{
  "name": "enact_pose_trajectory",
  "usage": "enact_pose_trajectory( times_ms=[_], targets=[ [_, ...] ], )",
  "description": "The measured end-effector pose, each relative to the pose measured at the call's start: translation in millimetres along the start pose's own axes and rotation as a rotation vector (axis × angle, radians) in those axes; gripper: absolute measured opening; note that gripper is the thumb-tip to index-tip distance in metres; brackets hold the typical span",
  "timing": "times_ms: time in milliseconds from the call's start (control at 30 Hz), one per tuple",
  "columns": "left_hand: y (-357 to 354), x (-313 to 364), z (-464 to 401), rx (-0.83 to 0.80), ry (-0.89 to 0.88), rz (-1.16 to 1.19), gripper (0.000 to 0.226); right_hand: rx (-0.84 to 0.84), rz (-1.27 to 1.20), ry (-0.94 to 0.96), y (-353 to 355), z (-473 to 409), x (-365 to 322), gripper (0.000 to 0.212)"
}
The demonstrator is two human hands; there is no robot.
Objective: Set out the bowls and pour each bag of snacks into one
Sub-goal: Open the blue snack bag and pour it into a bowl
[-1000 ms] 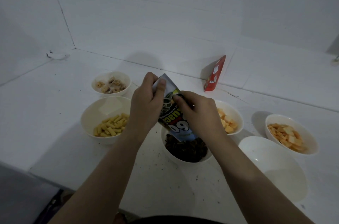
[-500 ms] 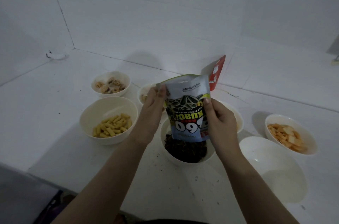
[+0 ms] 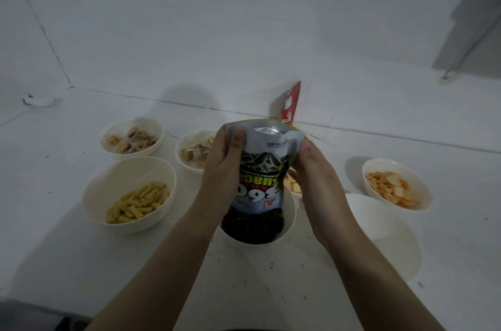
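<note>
bag: seed bag [image 3: 261, 168] held upside down over seed bowl [image 3: 289, 218]
grip: gripped by left hand [image 3: 223, 170] and right hand [image 3: 315, 170]

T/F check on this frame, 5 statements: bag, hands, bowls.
1. Both hands hold the seed bag upside down. True: left hand and right hand grip its sides, print inverted.
2. The bowl under the bag is empty. False: that bowl holds dark seeds.
3. The yellow sticks lie in a bowl left of the hands. True.
4. Every bowl holds snacks. False: the bowl at near right looks empty.
5. The red bag lies flat. False: it stands upright behind the bowls.
</note>
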State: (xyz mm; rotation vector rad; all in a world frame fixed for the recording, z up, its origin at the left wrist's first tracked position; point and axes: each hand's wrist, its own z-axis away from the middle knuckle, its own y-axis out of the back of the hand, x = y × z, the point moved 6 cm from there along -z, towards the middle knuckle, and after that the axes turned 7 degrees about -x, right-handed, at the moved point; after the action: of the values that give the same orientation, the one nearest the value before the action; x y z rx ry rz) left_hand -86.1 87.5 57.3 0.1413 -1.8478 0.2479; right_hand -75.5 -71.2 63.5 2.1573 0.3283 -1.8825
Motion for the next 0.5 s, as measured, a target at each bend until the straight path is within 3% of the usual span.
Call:
enact_pose_trajectory(
  times_ms=[100, 200, 300, 500],
  targets=[
    [0.9, -0.1, -2.3, 0.013, -0.028, -0.004, 0.031, 0.03, -0.024, -0.019, 6.5, -1.1, 2.5, 0.041],
    [1.2, 1.7, -3.1, 0.055, -0.041, 0.013, 0.026, -0.054, 0.0, -0.052, 1.2, -3.2, 3.9, 0.056],
    [-1.3, 1.4, -3.0, 0.055, -0.037, 0.018, 0.026, -0.069, -0.006, -0.022, 0.6, -5.9, 0.8, 0.048],
    [8.5, -3.9, -6.0, 0.142, -0.011, 0.051, 0.03, -0.199, 0.027, -0.092, 3.3, -7.7, 8.6, 0.054]
  ],
)
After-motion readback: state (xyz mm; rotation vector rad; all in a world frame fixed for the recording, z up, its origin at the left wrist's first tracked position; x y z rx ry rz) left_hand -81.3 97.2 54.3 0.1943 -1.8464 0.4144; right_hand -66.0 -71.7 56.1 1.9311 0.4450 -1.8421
